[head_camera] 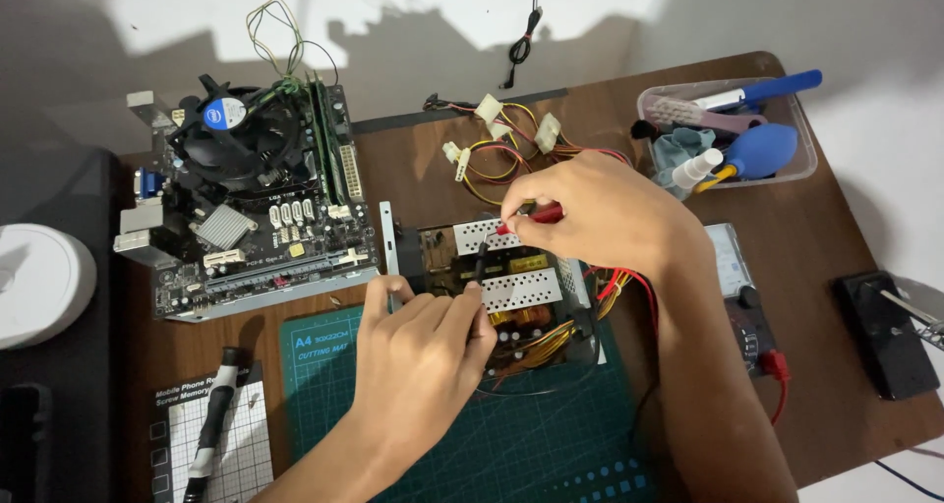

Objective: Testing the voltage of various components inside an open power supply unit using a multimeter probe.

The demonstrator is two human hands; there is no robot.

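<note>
An opened computer power supply, with metal heat sinks and bundles of yellow, red and black wires, sits on a green cutting mat. My left hand pinches a black test probe whose tip points into the board. My right hand holds a red test probe against the top of a heat sink. A multimeter with a red lead lies just right of my right forearm, partly hidden by it.
A motherboard with a black fan cooler lies at the left. At the back right, a clear plastic box holds a blue air blower, brushes and a cloth. A screwdriver rests on a white grid mat. A black device sits at the right.
</note>
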